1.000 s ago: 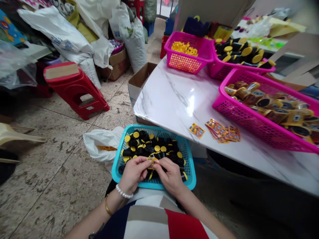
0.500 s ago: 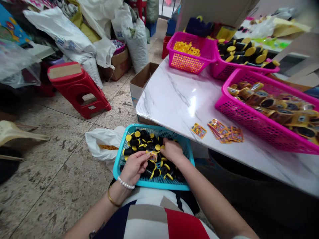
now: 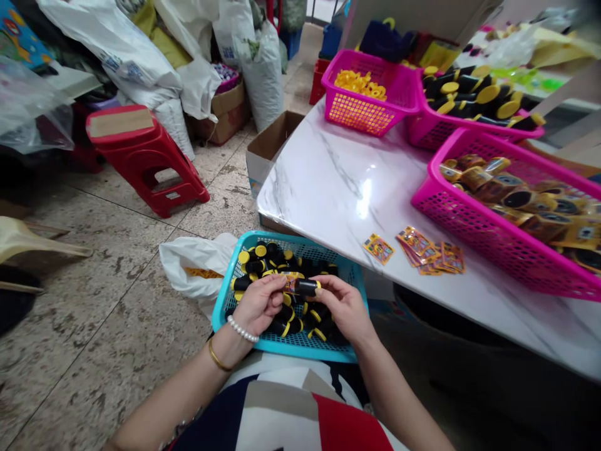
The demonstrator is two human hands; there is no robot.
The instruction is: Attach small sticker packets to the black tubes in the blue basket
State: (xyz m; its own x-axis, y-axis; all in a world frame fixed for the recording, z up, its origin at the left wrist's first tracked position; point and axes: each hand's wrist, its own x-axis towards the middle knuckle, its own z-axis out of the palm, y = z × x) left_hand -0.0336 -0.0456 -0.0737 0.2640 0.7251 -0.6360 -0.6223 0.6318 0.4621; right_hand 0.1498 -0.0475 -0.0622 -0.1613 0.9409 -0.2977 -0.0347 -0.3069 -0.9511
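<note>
Above a light-blue basket [image 3: 300, 351] on my lap, my two hands meet. My left hand [image 3: 259, 305] pinches a small orange printed sleeve [image 3: 292, 284] between thumb and fingers. A black cylinder [image 3: 307, 288] with yellow ends is pinched at its right end by my right hand [image 3: 345, 305]. The cylinder's left end meets the sleeve; whether it sits inside cannot be made out. Under my hands, the basket holds many more black cylinders with yellow caps [image 3: 244, 257].
Orange printed sleeves [image 3: 420, 246] lie flat near the marble-patterned table's [image 3: 319, 181] edge. Pink baskets hold yellow rings [image 3: 360, 84], black-and-yellow cylinders [image 3: 483, 94] and sleeved cylinders [image 3: 526, 194]. Left are a white bag [image 3: 188, 263] and a red stool [image 3: 145, 156].
My right hand has lifted a black cylinder out of the basket and brought it against the sleeve. My left hand still holds the sleeve, a little higher.
</note>
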